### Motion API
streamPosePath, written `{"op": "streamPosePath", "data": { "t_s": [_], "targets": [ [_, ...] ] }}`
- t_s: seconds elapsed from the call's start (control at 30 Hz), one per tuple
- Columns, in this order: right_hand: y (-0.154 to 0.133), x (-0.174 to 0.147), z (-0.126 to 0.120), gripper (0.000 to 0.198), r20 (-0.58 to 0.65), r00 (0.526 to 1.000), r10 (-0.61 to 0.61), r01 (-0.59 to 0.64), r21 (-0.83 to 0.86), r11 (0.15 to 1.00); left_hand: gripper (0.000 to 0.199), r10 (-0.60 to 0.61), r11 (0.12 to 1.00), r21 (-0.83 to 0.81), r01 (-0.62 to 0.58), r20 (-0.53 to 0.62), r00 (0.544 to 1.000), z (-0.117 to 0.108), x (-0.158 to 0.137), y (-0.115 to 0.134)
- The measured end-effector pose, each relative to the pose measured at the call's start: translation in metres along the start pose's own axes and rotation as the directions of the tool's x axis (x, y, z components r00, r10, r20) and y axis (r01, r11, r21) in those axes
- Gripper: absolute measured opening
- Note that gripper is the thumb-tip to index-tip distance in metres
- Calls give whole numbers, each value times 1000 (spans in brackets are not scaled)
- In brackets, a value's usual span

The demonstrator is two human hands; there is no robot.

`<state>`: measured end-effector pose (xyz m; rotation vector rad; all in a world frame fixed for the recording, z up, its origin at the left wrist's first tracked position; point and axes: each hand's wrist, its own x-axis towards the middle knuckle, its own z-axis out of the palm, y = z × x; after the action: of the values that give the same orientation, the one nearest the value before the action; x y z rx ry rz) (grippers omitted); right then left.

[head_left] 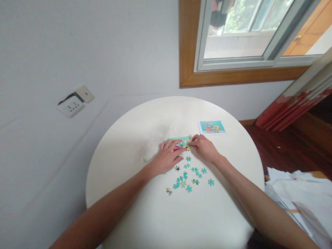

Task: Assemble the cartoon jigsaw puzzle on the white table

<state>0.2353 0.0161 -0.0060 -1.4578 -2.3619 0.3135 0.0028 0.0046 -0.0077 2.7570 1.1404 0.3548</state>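
Note:
A partly joined jigsaw puzzle (185,139), teal with pink and yellow parts, lies on the round white table (145,117). My left hand (168,156) rests over its left and lower side with fingers spread, hiding some of it. At the puzzle's right edge, my right hand (203,147) pinches a yellowish puzzle piece (188,146) that touches or nearly touches the joined part. Several loose puzzle pieces (189,188), mostly teal, are scattered on the near side of both hands. One loose piece (145,159) sits left of my left hand.
A picture card (212,127) with a pink and a yellow cartoon figure lies at the table's far right. Behind stand a white wall (116,52) with a socket (71,105) and a wood-framed window (186,77). Papers (298,193) are piled at the right, below a curtain (293,100).

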Motion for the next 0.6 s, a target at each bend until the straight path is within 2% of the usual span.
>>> {"op": "streamPosePath", "data": {
  "t_s": [0.17, 0.3, 0.6],
  "targets": [
    [-3, -2, -3, 40, -46, 998, -33, 35, 39, 999, 36, -58, 997, -47, 54, -87, 995, -3, 2, -1],
    [-6, -2, -5, 43, -5, 998, -64, 65, 47, 997, 31, -125, 988, -110, 106, -179, 976, -3, 3, -8],
    [-8, -2, -2, 41, -6, 996, -84, 84, 48, 995, 27, -176, 977, -160, 138, -255, 951, -9, 0, -19]
  ]
}}
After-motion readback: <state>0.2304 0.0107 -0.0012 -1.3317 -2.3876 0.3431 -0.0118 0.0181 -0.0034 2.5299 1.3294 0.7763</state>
